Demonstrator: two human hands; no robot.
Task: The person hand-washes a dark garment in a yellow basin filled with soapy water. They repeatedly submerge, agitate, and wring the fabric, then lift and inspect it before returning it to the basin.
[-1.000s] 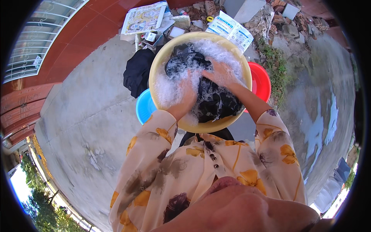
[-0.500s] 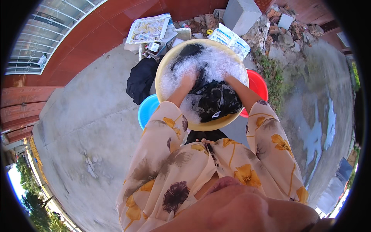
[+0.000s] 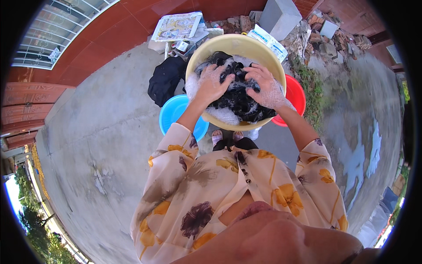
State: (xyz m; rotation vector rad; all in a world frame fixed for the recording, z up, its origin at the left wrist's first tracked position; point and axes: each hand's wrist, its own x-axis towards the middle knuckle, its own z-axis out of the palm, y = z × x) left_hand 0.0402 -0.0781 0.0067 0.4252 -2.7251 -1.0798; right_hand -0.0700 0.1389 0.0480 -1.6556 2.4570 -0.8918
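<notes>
Left hand (image 3: 212, 83): bare, foam on its back; fingers bent, thumb held apart from them, set on the wet black cloth. Whether a fold is gripped cannot be told.

Right hand (image 3: 267, 88): foam-streaked to the wrist; fingers bent and parted, thumb apart, over the same cloth. Grip likewise cannot be told. Half a second ago both hands were sunk in suds with the fingers mostly hidden; now both show on top.

Black cloth (image 3: 239, 96): one dark, wet mass inside the basin, between and beneath the hands; now bunched toward the middle, earlier spread more to the near right.

Foam (image 3: 223, 115): white, at the near left and along the edges of the cloth; less of it visible on the far side than before.

Yellow basin (image 3: 241, 42): large, round; far inner wall now bare, previously lined with suds.

Blue basin (image 3: 172, 111): beside the yellow one, at left, partly overlapped in view; more of it shows than earlier.

Red basin (image 3: 298, 94): at right, partly covered in view.

Sandals (image 3: 216, 137): a pair, worn, below the yellow basin's near edge; newly in sight.

Black bundle (image 3: 165, 83): left, beyond the blue basin.

White-and-blue packet (image 3: 268, 42): past the far right rim.
</notes>
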